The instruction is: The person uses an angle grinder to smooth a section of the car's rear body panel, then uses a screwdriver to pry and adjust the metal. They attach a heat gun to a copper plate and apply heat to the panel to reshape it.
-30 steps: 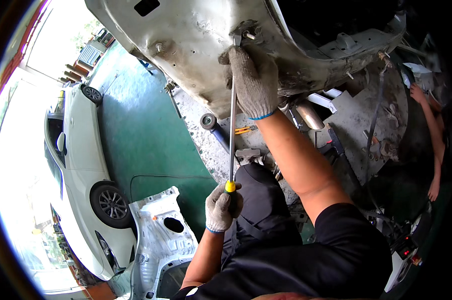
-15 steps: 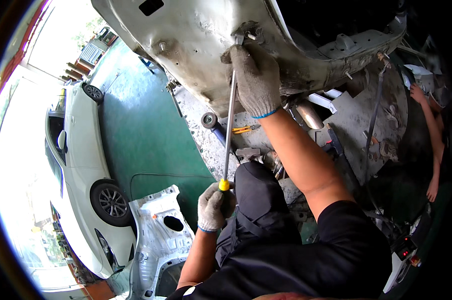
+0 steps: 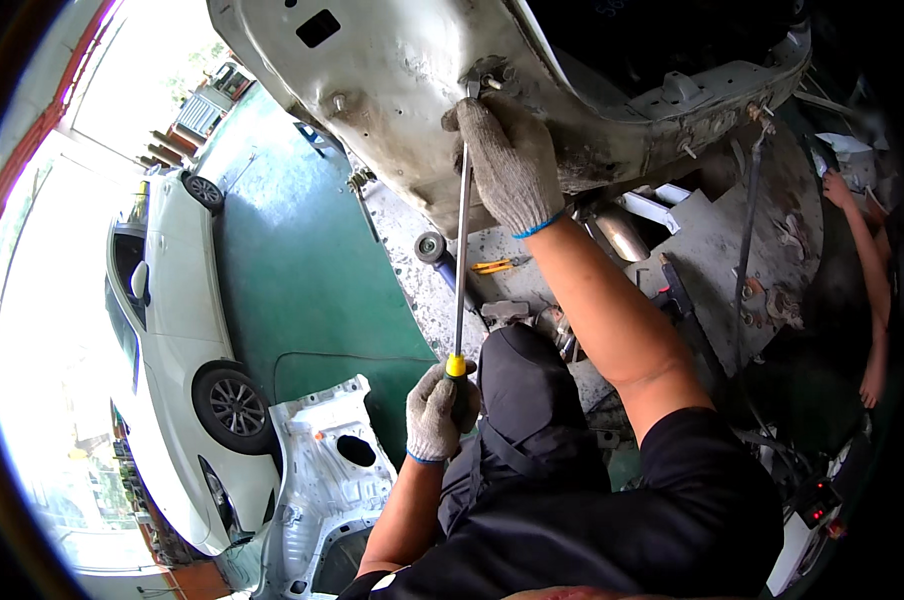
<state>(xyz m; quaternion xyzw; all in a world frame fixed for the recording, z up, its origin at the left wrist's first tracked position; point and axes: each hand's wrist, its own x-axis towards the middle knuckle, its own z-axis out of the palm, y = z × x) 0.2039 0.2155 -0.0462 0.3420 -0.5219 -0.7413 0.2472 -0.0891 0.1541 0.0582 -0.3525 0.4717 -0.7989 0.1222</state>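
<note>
My left hand (image 3: 432,415), in a pale knitted work glove, is wrapped round the yellow and dark green handle of a long screwdriver (image 3: 462,270). Its metal shaft runs up and away to a worn, off-white car body panel (image 3: 392,95). At the far end my right hand (image 3: 513,168), in a dirtier glove with a blue cuff edge, is closed round the shaft close to the panel. Just past those fingers a small metal piece (image 3: 474,88) shows beside a stud, against a dark, scuffed patch. The fingers hide the screwdriver's tip.
Below the panel, an angle grinder (image 3: 431,250) and yellow-handled pliers (image 3: 494,267) lie on a stained surface. A silver body section (image 3: 322,450) rests at lower left, near a white car (image 3: 177,300). Another person's arm (image 3: 875,270) reaches in at right.
My view has shifted slightly, so the scene sits a little farther right. Both hands keep their hold on the screwdriver, its far end still at the same spot on the panel.
</note>
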